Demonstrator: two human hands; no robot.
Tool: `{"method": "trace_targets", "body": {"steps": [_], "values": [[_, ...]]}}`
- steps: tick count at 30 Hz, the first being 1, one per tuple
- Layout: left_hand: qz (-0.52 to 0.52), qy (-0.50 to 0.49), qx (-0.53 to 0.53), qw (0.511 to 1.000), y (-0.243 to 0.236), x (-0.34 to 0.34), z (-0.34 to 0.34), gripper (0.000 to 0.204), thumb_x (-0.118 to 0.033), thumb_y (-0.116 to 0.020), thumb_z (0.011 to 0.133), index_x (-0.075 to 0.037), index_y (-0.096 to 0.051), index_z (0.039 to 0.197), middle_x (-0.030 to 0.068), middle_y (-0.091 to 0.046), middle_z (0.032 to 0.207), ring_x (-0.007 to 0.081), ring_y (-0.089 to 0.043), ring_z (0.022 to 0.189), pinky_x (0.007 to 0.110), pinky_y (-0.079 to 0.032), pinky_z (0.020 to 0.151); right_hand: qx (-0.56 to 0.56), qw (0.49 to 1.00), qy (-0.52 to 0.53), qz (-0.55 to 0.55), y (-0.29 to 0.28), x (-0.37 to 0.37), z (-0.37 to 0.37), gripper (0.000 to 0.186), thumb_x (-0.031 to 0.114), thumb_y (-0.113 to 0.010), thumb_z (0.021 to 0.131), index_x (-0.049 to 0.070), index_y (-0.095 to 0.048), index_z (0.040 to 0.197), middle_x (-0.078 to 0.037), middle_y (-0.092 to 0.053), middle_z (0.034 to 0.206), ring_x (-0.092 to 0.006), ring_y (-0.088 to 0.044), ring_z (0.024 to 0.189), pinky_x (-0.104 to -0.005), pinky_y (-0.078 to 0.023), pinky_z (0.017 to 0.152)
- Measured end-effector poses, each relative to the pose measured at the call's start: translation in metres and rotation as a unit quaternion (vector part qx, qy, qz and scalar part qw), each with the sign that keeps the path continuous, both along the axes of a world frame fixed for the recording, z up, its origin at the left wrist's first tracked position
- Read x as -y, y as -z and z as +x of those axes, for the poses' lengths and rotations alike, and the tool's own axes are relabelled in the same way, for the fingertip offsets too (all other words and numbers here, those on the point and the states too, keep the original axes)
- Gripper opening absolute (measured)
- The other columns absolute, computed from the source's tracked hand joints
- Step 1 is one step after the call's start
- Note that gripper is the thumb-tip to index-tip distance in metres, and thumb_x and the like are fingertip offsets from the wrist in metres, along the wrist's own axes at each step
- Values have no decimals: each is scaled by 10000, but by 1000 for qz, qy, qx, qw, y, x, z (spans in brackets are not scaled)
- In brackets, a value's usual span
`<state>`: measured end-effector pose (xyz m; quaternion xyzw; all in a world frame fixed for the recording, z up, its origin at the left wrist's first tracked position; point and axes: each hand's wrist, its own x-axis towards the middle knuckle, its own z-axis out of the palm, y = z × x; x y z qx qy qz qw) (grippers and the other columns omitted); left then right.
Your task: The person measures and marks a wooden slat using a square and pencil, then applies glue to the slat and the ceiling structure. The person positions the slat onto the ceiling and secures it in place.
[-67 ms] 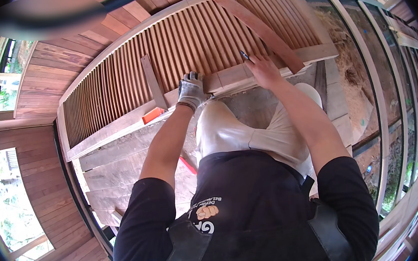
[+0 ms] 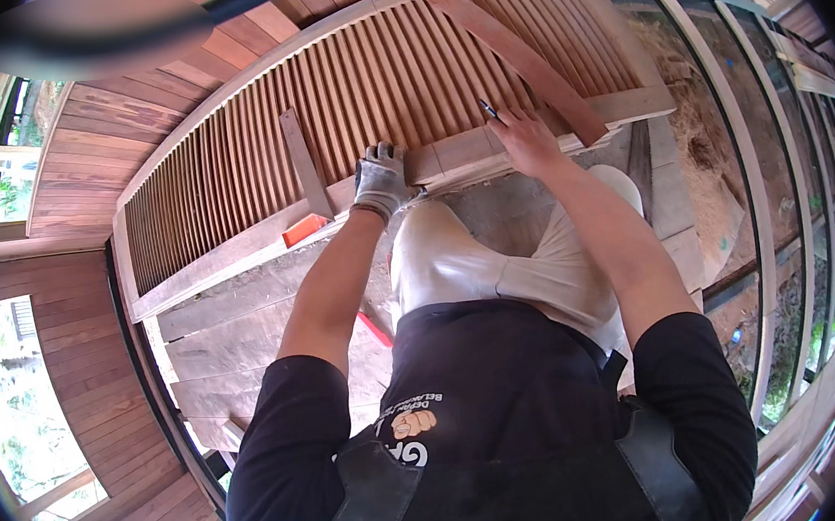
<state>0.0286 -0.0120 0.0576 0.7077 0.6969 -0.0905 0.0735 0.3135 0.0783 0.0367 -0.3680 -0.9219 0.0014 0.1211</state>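
Note:
A louvred wooden panel (image 2: pixel 321 89) lies across the upper middle. My gloved left hand (image 2: pixel 380 179) is curled over its near rail (image 2: pixel 457 152), beside a small metal piece (image 2: pixel 417 193) whose shape I cannot make out. My bare right hand (image 2: pixel 523 138) holds a dark pen-like marker (image 2: pixel 489 108) at that rail, right of the left hand. An orange-handled square (image 2: pixel 304 228) rests at the rail's left part, its long blade (image 2: pixel 303 161) over the slats. A reddish-brown board (image 2: pixel 497 47) slants across the panel, just right of my right hand.
My bent legs (image 2: pixel 447 258) are against weathered planks (image 2: pixel 225 349), where a red object (image 2: pixel 376 330) lies partly hidden by my body. Open framing (image 2: pixel 753 178) with gaps runs along the right, beside sawdust (image 2: pixel 710 222). A plank wall (image 2: pixel 67 375) with bright openings stands at the left.

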Motion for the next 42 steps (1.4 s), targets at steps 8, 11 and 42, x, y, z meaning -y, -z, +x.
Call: {"method": "trace_targets", "body": {"steps": [8,11,42], "values": [[-11,-18,6,1000,2,-4,3,941,-569,-847,612,-80,-532,1352,169,-516,1352,377,-478,1272,494,-417,1075,8,1000,5,-15,8,-6,-1,325,106,-616,840,77,-635,1163,-96,-594,1143,-288,-577,1150,-477,-483,957],[-7,-15,11,1000,14,-10,-5,962,-592,-831,630,-79,-515,1380,168,-516,1364,375,-466,1289,496,-394,1090,-13,998,7,-56,-1,-15,1,443,203,-689,819,65,-618,1234,-116,-594,1212,-307,-563,1199,-488,-466,998],[41,74,19,996,29,-29,30,967,-631,-662,806,-96,-342,1546,139,-284,1624,311,-196,1526,543,-71,1244,-201,822,533,-2,-6,110,228,662,302,-814,723,-8,-587,1262,-234,-616,1136,-397,-592,1106,-480,-490,931]]}}
